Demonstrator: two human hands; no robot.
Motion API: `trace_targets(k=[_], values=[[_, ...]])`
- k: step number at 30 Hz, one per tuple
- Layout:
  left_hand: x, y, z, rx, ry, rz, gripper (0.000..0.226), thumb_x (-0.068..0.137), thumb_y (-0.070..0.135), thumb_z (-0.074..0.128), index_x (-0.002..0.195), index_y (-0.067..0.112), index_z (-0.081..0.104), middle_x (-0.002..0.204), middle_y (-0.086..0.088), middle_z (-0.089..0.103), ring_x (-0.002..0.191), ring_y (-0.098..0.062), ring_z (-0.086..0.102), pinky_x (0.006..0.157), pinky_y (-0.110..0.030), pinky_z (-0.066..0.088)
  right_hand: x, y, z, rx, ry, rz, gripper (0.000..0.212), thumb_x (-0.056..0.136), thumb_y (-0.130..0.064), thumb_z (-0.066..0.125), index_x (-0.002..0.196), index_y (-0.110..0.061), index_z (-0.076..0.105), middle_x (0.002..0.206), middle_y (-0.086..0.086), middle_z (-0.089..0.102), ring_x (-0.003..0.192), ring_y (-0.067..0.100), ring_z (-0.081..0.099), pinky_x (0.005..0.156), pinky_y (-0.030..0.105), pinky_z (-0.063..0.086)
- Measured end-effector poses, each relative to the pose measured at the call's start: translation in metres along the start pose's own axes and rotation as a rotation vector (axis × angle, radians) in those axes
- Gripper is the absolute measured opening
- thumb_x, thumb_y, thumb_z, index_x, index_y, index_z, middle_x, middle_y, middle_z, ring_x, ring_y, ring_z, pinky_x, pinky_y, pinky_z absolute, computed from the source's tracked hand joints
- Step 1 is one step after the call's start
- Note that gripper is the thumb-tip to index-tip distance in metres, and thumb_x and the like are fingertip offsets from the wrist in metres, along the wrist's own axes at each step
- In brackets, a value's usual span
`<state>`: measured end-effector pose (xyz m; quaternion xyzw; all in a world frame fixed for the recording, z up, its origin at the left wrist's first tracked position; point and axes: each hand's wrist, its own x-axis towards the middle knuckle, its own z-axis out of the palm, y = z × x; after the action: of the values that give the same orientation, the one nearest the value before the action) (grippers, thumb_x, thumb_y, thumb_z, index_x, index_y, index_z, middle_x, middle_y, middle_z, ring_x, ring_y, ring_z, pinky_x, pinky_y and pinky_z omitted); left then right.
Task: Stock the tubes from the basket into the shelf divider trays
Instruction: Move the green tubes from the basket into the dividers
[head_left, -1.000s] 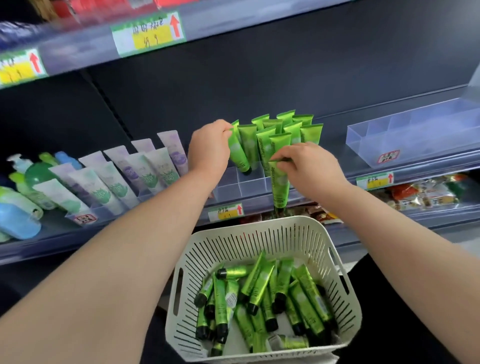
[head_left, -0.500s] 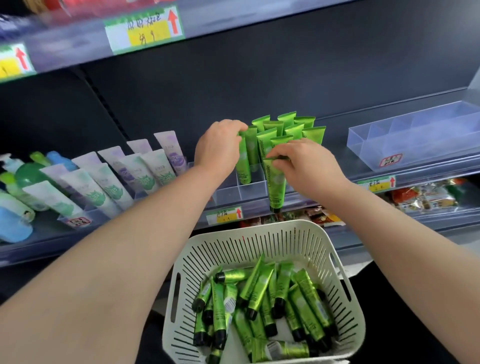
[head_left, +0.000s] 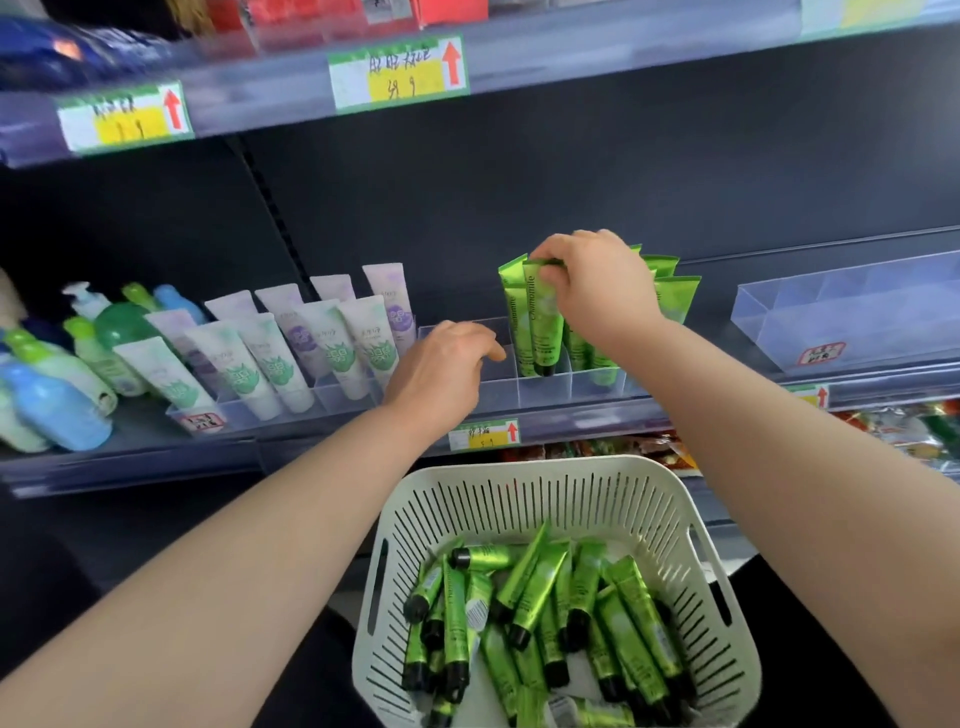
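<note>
A white slotted basket (head_left: 519, 499) in front of me holds several green tubes (head_left: 535, 587) with black caps. More green tubes (head_left: 672, 299) stand cap-down in the clear divider tray (head_left: 540, 397) on the shelf. My right hand (head_left: 597, 283) pinches the crimped top of one upright green tube (head_left: 543, 327) at the tray's left side. My left hand (head_left: 441, 364) hovers in front of the tray's empty left compartments, fingers loosely curled and holding nothing.
White and lilac tubes (head_left: 280, 353) fill a tray to the left, with blue and green bottles (head_left: 52, 384) beyond. An empty clear tray (head_left: 831, 322) sits on the shelf at right. Price tags (head_left: 483, 434) line the shelf edges; packaged goods lie on the shelf below.
My left hand let go of its tube and dropped away to the lower left. My right hand lifted its tube up into the tray and now holds it by the top.
</note>
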<state>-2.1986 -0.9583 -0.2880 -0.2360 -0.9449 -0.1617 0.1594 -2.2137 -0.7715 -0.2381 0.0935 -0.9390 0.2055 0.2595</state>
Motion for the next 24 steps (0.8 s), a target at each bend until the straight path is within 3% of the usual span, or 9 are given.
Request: trace_targets(k=[17, 24], values=[[-0.001, 0.0, 0.014, -0.058, -0.038, -0.002, 0.037, 0.088, -0.009, 0.055, 0.108, 0.018, 0.071, 0.127, 0.004, 0.062, 0.117, -0.017, 0.051, 0.09, -0.041, 0.049, 0.007, 0.01, 0.017, -0.037, 0.085, 0.0, 0.025, 0.099, -0.02, 0.044, 0.114, -0.021, 0.064, 0.104, 0.002, 0.065, 0.101, 0.026, 0.049, 0.066, 0.036, 0.044], [0.002, 0.001, 0.016, -0.049, -0.056, -0.015, 0.036, 0.089, -0.007, 0.054, 0.106, 0.021, 0.072, 0.125, 0.006, 0.062, 0.115, -0.016, 0.051, 0.089, -0.043, 0.049, 0.0, 0.017, 0.03, -0.072, -0.047, 0.007, 0.027, 0.098, -0.018, 0.044, 0.117, -0.02, 0.063, 0.11, 0.005, 0.065, 0.108, 0.029, 0.051, 0.073, 0.038, 0.047]])
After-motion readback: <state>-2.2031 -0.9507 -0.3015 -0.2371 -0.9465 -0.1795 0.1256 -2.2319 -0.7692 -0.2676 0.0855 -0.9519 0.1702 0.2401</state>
